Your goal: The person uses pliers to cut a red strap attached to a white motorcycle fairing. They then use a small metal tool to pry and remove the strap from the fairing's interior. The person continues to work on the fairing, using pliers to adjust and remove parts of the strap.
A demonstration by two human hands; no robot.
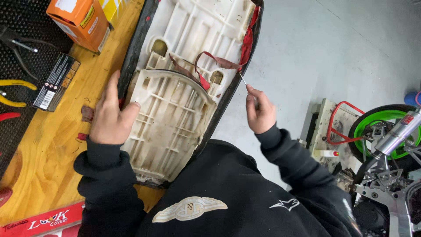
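I can barely make out the thin metal pick (242, 79) pinched in my right hand (260, 110); my left hand (110, 115) presses flat, fingers spread, on the ribbed white plastic seat base (169, 118) lying on the wooden bench (52, 145).

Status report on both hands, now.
Left hand flat on upturned seat base. Right hand pinching thin metal tool at seat edge. Torn red cover strips loose.

Single head-worn view, looking steeply down, close over the person's own chest and arms. Wooden bench (52, 145) fills left of frame; upturned seat pan (175, 109) sits centre, near the lens. Grey floor (333, 52) falls away upper right, motorcycle wheel (386, 127) at right edge.
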